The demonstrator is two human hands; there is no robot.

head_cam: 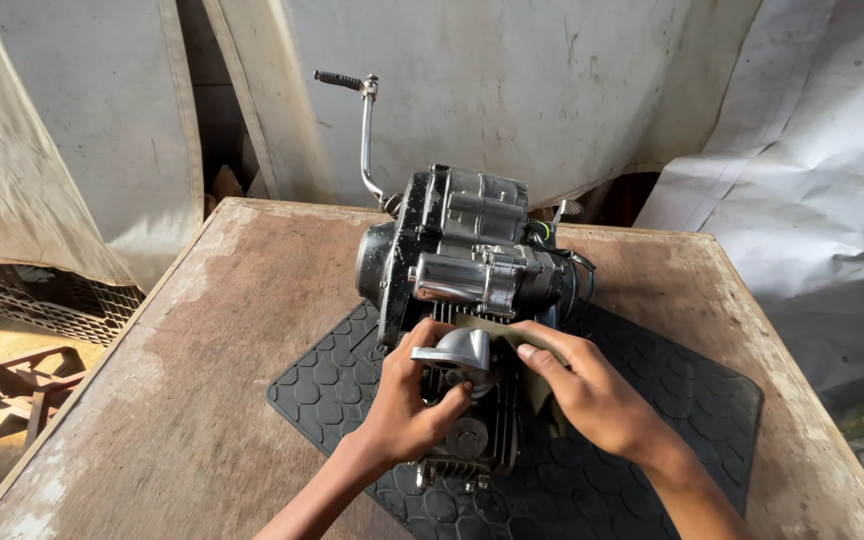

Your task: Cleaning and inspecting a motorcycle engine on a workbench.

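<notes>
Your left hand [407, 405] grips the silver intake elbow [455, 352] on the motorcycle engine [467, 265]; your right hand [587, 385] pinches a gasket strip [487, 325].

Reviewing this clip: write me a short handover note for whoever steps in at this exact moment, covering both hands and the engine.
Left hand: gripping the curved silver metal intake pipe at the cylinder end of the small black-and-silver motorcycle engine.
Right hand: fingers pressed on the engine's side, on what looks like a grey cloth.
Engine lies on a black hexagon-patterned rubber mat on the worn brown wooden table; kick lever points up at the far end.
Done or left: whether the pipe is fastened cannot be told.
</notes>
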